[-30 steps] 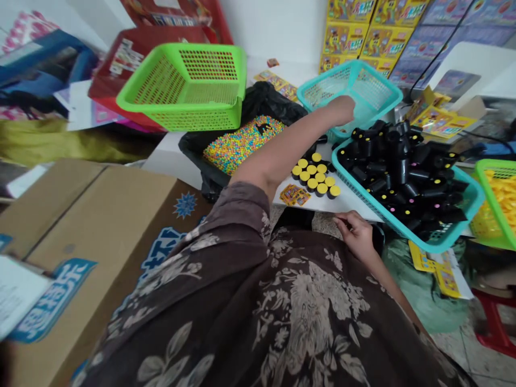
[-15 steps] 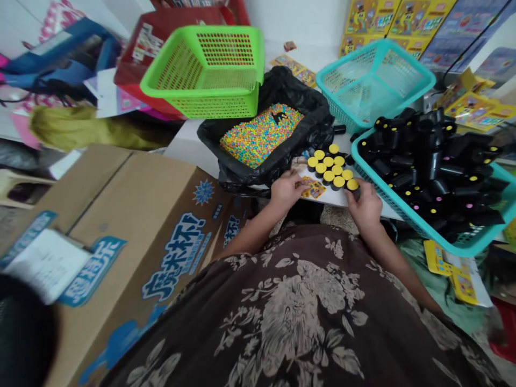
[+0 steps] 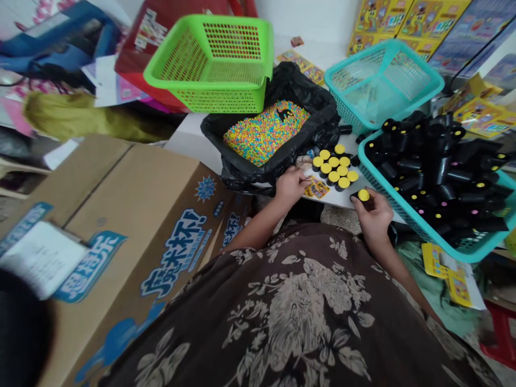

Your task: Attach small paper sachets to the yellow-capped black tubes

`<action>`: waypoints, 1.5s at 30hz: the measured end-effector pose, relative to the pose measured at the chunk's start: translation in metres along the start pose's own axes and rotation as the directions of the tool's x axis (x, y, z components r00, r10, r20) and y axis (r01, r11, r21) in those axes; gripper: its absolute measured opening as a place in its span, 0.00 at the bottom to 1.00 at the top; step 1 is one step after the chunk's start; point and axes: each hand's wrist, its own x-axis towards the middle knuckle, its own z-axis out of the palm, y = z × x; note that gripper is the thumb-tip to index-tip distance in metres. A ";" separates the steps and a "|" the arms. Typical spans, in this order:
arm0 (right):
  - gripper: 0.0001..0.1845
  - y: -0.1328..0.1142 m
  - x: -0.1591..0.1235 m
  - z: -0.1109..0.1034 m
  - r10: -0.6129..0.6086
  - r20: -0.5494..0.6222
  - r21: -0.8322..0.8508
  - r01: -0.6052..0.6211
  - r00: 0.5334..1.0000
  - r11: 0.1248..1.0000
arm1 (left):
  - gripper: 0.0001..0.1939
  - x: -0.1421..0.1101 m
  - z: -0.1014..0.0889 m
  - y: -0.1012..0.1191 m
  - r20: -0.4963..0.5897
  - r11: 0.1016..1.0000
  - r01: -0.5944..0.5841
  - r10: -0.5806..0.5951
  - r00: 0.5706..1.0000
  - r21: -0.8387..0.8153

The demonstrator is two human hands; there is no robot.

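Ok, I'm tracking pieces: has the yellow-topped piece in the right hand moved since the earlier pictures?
Yes, the held piece has moved toward the wearer, away from the grouped pieces.

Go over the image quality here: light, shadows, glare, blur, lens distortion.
Head view: soft, fairly dim light, with no hard-edged shadows on the white table; small glare streaks on the black plastic pieces; wide-angle stretching of the cardboard box; writing on its white label too blurred to read, like the fine print on the small yellow papers; a dark, unclear shape at lower left.
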 end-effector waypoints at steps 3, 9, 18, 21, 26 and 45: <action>0.28 -0.001 0.000 -0.001 -0.001 -0.006 0.005 0.001 1.000 1.000 | 0.11 0.004 0.004 0.003 -0.039 0.997 0.000 -0.003 0.999 -0.083; 0.23 -0.019 -0.004 -0.007 -0.033 0.017 0.049 0.032 0.999 0.998 | 0.11 0.001 0.007 0.010 -0.147 0.964 -0.132 0.100 0.984 -0.231; 0.19 -0.075 0.020 -0.019 -0.133 0.520 0.428 -0.122 0.844 0.896 | 0.13 -0.024 -0.003 0.036 0.178 0.781 -0.036 0.186 0.966 -0.623; 0.21 -0.076 0.023 -0.021 -0.099 0.660 0.469 -0.304 0.745 0.829 | 0.15 -0.027 -0.006 0.046 0.296 0.778 -0.012 0.254 0.921 -0.628; 0.23 -0.070 0.017 -0.018 0.024 0.671 0.521 -0.494 0.741 0.697 | 0.17 -0.023 -0.006 0.052 0.438 0.667 0.124 0.327 0.838 -0.734; 0.19 -0.059 0.014 -0.033 0.065 0.437 0.551 -0.324 0.897 0.769 | 0.13 -0.031 0.010 0.059 0.518 0.553 0.376 0.119 0.847 -0.743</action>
